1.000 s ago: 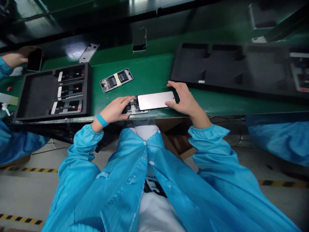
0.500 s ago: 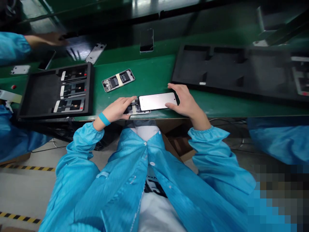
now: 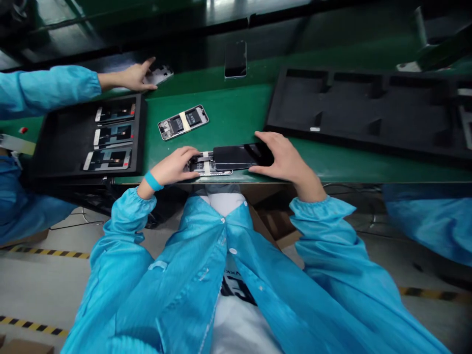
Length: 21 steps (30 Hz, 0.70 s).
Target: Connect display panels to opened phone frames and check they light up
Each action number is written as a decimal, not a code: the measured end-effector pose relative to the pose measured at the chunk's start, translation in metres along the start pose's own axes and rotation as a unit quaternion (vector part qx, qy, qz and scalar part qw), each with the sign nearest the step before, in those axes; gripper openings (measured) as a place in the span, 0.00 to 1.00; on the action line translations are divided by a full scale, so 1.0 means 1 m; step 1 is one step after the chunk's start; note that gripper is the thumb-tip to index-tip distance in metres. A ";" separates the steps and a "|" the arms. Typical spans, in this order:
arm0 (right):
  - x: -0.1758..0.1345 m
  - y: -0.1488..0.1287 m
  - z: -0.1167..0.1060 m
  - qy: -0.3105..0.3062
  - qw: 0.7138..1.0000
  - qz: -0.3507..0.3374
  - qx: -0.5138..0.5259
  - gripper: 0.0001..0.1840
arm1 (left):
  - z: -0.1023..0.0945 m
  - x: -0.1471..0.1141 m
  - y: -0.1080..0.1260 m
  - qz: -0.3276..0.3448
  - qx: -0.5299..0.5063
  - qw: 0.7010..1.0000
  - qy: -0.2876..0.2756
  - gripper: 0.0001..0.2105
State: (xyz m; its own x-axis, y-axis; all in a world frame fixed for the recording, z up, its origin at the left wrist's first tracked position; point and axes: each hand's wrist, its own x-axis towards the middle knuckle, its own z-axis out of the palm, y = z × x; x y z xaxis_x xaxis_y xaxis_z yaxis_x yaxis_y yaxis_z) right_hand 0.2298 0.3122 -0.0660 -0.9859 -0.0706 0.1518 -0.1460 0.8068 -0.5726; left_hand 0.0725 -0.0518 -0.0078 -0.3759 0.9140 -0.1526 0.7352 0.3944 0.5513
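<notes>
Opened phone lies along the green workbench's near edge, long axis left-to-right; left hand grips its left end; right hand clasps a flat, glossy black screen jutting right; tape-strapped metal-framed phone behind.

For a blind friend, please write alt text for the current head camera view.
A person's left hand holds an opened phone while the right hand grips a dark screen partly over it, on a green bench. Beyond lies another opened phone, between two black trays, the left one holding three phone parts. At upper left, a co-worker's hand is at a pale panel.
</notes>
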 end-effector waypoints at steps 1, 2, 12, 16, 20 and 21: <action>0.000 0.000 0.001 -0.008 1.000 -0.006 -0.008 0.61 | -0.003 0.000 -0.003 -0.017 0.006 1.000 -0.002 0.24; 0.001 0.000 0.002 -0.014 1.000 -0.012 -0.015 0.61 | -0.005 0.000 -0.005 -0.036 0.018 0.999 -0.004 0.20; -0.002 0.001 0.013 0.037 0.995 -0.089 -0.029 0.36 | -0.022 0.048 -0.038 -0.011 -0.065 0.986 -0.151 0.07; -0.002 -0.004 0.015 0.069 0.991 -0.103 -0.058 0.23 | -0.034 0.059 -0.043 -0.013 -0.050 0.980 -0.190 0.06; 0.012 -0.011 0.013 0.157 0.983 -0.029 -0.090 0.34 | -0.046 0.051 -0.001 -0.013 -0.068 0.997 -0.043 0.31; 0.019 -0.018 0.013 0.192 0.977 -0.013 -0.086 0.39 | -0.048 0.047 0.013 -0.005 -0.081 0.997 0.001 0.37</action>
State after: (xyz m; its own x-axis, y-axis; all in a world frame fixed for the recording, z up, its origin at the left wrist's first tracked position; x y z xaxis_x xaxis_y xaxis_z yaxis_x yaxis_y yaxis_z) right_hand 0.2121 0.2887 -0.0638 -0.8734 0.1068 0.4751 -0.1215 0.8970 -0.4250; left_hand 0.0370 -0.0082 0.0319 -0.3837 0.9099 -0.1577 0.6302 0.3828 0.6755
